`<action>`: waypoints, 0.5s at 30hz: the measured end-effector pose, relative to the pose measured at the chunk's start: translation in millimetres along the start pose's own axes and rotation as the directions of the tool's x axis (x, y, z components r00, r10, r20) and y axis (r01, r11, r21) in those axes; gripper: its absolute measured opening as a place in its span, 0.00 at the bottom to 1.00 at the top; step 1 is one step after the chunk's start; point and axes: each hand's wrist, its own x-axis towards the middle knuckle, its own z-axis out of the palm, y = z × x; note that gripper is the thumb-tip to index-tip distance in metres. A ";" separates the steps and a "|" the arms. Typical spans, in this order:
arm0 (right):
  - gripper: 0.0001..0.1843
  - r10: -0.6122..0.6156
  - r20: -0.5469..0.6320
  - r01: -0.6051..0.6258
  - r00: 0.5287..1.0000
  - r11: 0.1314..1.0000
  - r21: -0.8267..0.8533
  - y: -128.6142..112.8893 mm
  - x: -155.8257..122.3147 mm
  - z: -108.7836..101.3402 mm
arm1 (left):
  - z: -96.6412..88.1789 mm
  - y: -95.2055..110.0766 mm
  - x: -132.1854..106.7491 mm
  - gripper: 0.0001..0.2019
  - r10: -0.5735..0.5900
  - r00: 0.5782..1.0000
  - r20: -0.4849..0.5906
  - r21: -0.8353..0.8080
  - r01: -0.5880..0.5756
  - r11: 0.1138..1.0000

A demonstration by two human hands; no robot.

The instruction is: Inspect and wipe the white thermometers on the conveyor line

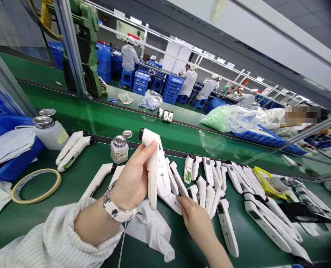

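My left hand (133, 175) is closed around a white handheld thermometer-like device (155, 167), held upright above the green bench. A white watch sits on that wrist. My right hand (195, 217) lies lower on the bench, fingertips touching another white device (172, 201) lying flat there. A crumpled white cloth (154, 229) lies under and between my two hands.
Several more white devices (210, 178) lie in a row to the right. A small metal-capped bottle (119, 148), a larger dispenser bottle (49, 131) and a tape ring (36, 185) sit to the left by a blue bin (11, 163). Other workers sit beyond the conveyor (143, 123).
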 end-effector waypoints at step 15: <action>0.14 -0.002 0.142 -0.009 0.990 0.997 0.074 -4.9 -4.2 -17.1 | -4.1 -4.8 1.0 0.14 -0.025 0.998 0.065 0.047 0.022 0.999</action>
